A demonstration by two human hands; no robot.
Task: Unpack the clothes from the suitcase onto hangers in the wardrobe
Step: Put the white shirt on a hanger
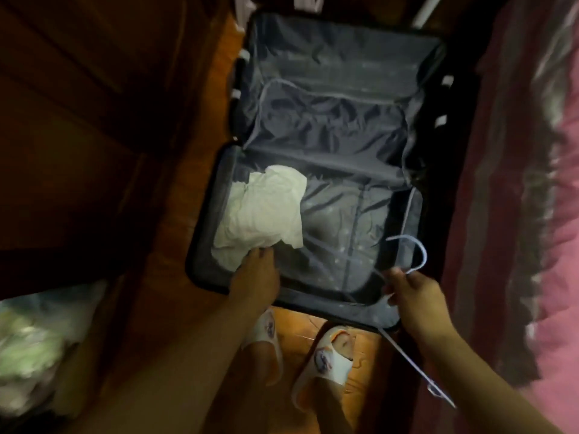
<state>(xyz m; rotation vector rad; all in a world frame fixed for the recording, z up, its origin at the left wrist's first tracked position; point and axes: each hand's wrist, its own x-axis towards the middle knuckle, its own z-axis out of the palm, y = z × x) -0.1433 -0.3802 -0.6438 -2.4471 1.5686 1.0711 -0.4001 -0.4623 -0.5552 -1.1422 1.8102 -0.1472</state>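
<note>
An open dark suitcase [329, 89] with grey lining lies flat on the wooden floor in front of me. A crumpled white garment [266, 208] sits in the left part of its near half. My left hand [257, 274] reaches down to the garment's near edge, fingertips touching or pinching the cloth; the blur hides which. My right hand [410, 292] grips a pale blue hanger [413, 252] at the neck, its hook above the suitcase's near right corner and its bar running down past my wrist.
My feet in pale slippers [332, 355] stand just before the suitcase's near rim. A pink and dark red bedspread [532, 183] hangs along the right. Dark wooden furniture [78, 120] fills the left. A blurred pale green bundle [40, 339] lies at lower left.
</note>
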